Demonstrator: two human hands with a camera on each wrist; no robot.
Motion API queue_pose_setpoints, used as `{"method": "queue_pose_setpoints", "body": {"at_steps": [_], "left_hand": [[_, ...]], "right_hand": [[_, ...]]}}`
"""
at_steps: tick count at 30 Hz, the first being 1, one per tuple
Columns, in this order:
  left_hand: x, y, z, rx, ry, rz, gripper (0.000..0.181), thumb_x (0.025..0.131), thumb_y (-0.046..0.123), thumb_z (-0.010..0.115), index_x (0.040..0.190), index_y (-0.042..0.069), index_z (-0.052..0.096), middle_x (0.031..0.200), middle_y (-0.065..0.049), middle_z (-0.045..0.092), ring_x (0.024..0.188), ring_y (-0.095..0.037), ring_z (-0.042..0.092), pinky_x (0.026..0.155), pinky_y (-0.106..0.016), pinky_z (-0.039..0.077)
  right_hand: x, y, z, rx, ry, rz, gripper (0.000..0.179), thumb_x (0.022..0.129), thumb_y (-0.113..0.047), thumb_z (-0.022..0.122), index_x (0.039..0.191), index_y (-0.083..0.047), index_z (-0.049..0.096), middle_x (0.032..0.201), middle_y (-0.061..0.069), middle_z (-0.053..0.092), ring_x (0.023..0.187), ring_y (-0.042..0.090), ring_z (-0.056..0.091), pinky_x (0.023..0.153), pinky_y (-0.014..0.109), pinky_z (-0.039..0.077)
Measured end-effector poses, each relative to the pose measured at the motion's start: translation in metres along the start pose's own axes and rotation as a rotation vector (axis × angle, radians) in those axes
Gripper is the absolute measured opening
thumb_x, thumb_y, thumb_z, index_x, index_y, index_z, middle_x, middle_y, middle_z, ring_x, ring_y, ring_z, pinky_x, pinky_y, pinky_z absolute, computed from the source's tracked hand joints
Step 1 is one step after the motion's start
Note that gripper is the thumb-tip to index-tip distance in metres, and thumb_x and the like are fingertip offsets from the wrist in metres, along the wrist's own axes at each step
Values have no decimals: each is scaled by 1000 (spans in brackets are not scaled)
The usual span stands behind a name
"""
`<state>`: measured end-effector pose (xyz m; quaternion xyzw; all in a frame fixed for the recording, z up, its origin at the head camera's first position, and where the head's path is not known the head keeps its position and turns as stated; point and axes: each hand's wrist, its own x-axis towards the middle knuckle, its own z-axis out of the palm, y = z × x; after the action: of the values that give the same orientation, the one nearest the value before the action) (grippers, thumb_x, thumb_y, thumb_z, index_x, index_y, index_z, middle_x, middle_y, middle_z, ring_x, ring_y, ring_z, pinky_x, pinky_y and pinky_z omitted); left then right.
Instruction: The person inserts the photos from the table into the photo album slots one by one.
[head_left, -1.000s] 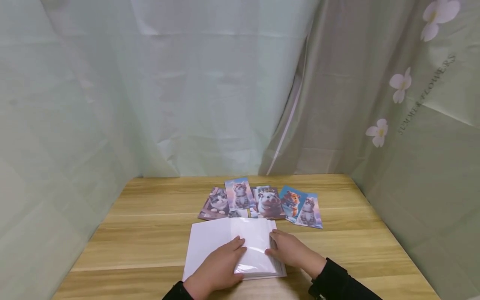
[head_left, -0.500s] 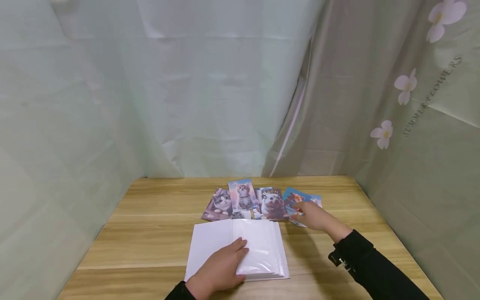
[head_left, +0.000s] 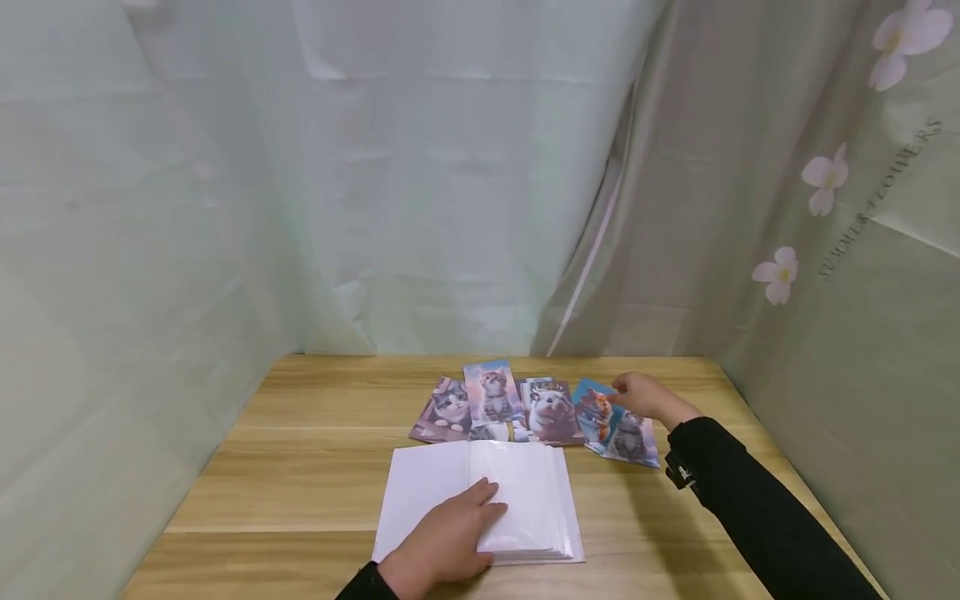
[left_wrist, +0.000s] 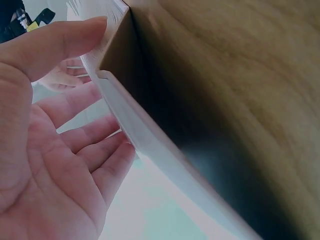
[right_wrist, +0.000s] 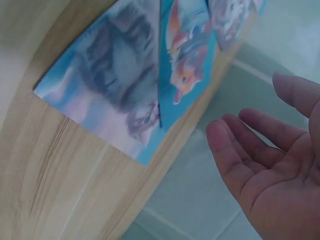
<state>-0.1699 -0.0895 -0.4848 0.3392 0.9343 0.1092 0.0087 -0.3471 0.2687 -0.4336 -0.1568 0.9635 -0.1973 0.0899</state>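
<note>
A white photo album (head_left: 427,479) lies open near the front of the table, a clear sleeve page on its right half. My left hand (head_left: 453,533) rests on that page with relaxed fingers. In the left wrist view the thumb and fingers (left_wrist: 75,37) lie along the album's edge (left_wrist: 165,155). My right hand (head_left: 651,397) is over two overlapping picture cards: a blue one with an orange hamster (head_left: 595,417) and a grey kitten card (head_left: 633,437). The right wrist view has its fingers (right_wrist: 225,150) loosely bent, holding nothing, apart from the kitten card (right_wrist: 115,60).
Left of those cards lie a grey-and-white kitten card (head_left: 447,408), a pink-and-blue kitten card (head_left: 493,392) and a crowned hamster card (head_left: 552,410), some overlapping. A pale curtain (head_left: 450,208) surrounds the wooden table (head_left: 262,492) at the back and sides.
My right hand has left the album's right edge and reached forward and right to the cards. My left hand has stayed on the page. The head view has shifted slightly.
</note>
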Motion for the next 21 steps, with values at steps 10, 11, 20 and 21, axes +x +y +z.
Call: {"method": "queue_pose_setpoints", "body": {"at_steps": [10,11,20,21], "left_hand": [[1,5,-1,39,-2,-18,58,78,33,81,130,12,67,145,-12,53,137,-27,48,105,-34,47],[1,5,-1,44,-2,-17,57,78,33,81,129,12,67,144,-12,54,136,-27,48,104,-34,47],[3,8,-1,73,-4,-22,56,77,32,81,128,13,68,142,-12,56,135,-26,49,103,-32,48],[3,8,-1,77,1,-22,55,77,32,80,127,13,69,141,-12,56,135,-25,50,103,-31,48]], "right_hand": [[19,11,7,-17,-33,76,30,97,-16,63,106,12,64,93,22,64,83,31,61,76,45,53],[20,11,7,-8,-36,93,27,97,-16,63,100,10,63,85,17,60,77,27,57,70,41,50],[23,20,14,-22,2,134,45,95,-14,65,122,20,57,124,37,58,113,47,59,96,55,49],[23,21,16,-23,6,136,45,95,-13,65,122,20,56,124,38,58,112,47,59,95,55,49]]}}
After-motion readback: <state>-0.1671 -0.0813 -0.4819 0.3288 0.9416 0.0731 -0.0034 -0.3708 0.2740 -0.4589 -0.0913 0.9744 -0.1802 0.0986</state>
